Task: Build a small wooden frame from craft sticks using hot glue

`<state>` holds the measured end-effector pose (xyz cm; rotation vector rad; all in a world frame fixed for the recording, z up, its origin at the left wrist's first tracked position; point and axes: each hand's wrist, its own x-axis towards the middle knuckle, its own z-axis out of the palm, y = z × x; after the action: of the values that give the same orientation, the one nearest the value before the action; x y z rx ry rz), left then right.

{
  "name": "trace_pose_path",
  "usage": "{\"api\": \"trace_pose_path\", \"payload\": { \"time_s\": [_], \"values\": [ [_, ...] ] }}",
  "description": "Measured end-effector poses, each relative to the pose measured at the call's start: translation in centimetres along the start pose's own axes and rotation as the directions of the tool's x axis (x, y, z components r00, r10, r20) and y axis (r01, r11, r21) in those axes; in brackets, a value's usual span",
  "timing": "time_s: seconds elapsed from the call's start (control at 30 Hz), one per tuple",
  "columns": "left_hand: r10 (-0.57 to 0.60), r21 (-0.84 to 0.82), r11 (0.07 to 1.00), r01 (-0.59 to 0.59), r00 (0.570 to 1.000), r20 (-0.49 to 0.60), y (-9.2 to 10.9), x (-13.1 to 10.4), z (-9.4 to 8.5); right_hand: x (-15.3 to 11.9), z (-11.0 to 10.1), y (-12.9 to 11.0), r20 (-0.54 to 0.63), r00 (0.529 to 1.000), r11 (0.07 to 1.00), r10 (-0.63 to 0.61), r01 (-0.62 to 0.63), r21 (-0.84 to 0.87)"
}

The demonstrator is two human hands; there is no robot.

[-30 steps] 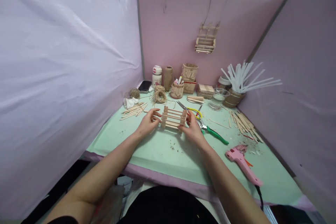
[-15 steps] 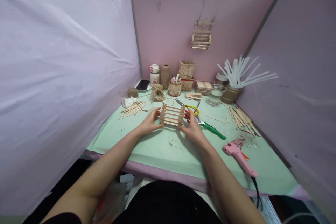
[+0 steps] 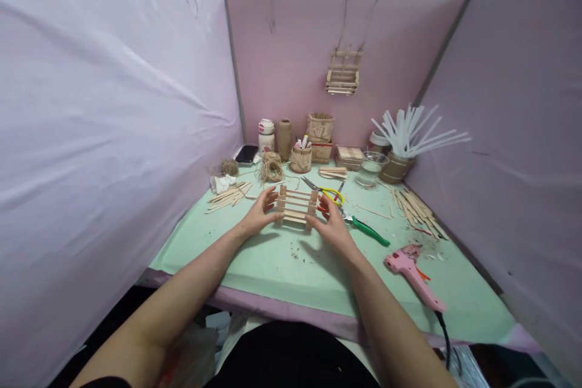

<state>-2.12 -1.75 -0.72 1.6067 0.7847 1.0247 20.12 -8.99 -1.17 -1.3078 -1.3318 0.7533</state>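
Between my two hands is a small slatted frame made of wooden craft sticks (image 3: 297,196), held just above the green-covered table. My left hand (image 3: 261,213) grips its left end, the thumb at the lower corner and the fingers up the side. At the right end my right hand (image 3: 331,221) holds it the same way, with the thumb on the lower right corner. Just beyond the right hand lie yellow-handled scissors (image 3: 333,195) and green-handled pliers or cutters (image 3: 370,232), partly hidden by that hand.
A pink glue gun (image 3: 416,279) with a cord lies at right. Loose sticks (image 3: 421,212), a pot of white glue sticks (image 3: 394,168), a clear cup (image 3: 370,171), a stick-covered pen holder (image 3: 301,159) and twine (image 3: 271,168) stand behind. A similar slatted piece (image 3: 343,79) hangs on the back wall.
The slatted frame has tilted somewhat in my hands, which stay at its two ends. The camera view has shifted slightly, so the back wall appears lower.
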Motion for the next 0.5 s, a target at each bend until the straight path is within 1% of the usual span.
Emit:
{"api": "trace_pose_path", "payload": {
  "time_s": [0.1, 0.17, 0.23, 0.33, 0.5],
  "values": [
    [-0.008, -0.053, 0.999, 0.008, 1.000, 0.000, 0.7, -0.1, -0.1, -0.2, -0.3, -0.6, 0.005, 0.998, 0.995, 0.058, -0.058, 0.078],
    [-0.009, -0.056, 0.998, 0.008, 1.000, -0.007, 1.3, -0.2, -0.1, -0.3, -0.5, -0.9, 0.021, 0.998, 0.994, 0.063, -0.064, 0.085],
    [0.003, -0.025, 1.000, -0.003, 1.000, -0.007, 1.8, -0.3, 0.0, -0.2, -0.6, -1.0, 0.028, 0.999, 0.996, 0.036, -0.038, 0.079],
    [0.033, 0.019, 0.999, -0.034, 0.999, 0.025, 2.0, -0.3, 0.0, 0.0, -0.6, -0.8, 0.019, 0.999, 0.998, -0.026, 0.024, 0.063],
    [0.066, 0.032, 0.997, -0.068, 0.996, 0.065, 1.4, -0.1, -0.2, 0.2, -0.4, -0.4, 0.004, 0.997, 0.997, -0.075, 0.074, 0.012]
  ]
}}
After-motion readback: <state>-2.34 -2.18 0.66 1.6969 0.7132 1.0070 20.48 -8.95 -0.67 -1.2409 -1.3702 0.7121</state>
